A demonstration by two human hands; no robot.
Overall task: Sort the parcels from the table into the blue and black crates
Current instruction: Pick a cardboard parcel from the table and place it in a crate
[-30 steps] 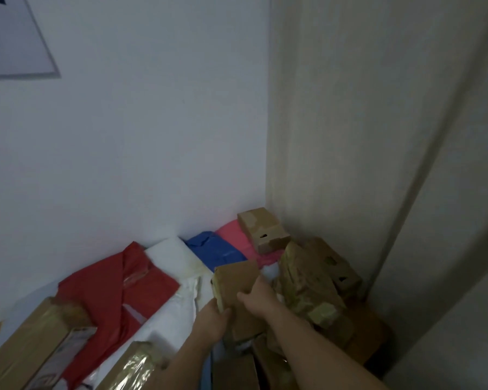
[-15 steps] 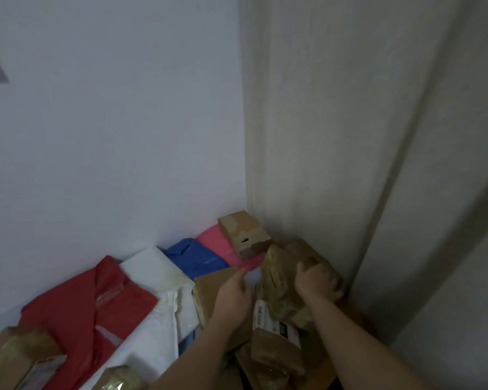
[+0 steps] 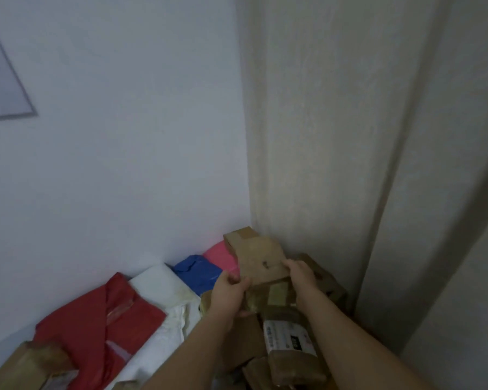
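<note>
White wall (image 3: 119,142) fills the left and centre of the view, meeting a beige curtain (image 3: 335,122) that hangs in folds down the right side. On the wall's far left edge sits the corner of a framed board (image 3: 0,80).

Below, a heap of parcels lies packed into the corner, hiding whatever surface bears it. Largest is the red bag (image 3: 96,327), creased and flat at the lower left. Beside it on its right lies a white bag (image 3: 164,311), running from the wall toward the camera. Behind that, against the wall, are a blue bag (image 3: 197,270) and then a pink bag (image 3: 220,256), partly hidden. A brown carton (image 3: 26,367) shows at the bottom left corner. Low and right of centre lies a brown parcel with a white label (image 3: 288,336), among other brown boxes too dim to tell apart.

Both bare forearms reach in from the bottom edge. Between them a cardboard box (image 3: 261,260) is held up above the heap, near the curtain, its far end tilted upward. The left hand (image 3: 228,294) grips its near left edge, fingers curled. The right hand (image 3: 302,280) grips its near right edge, thumb on top.
</note>
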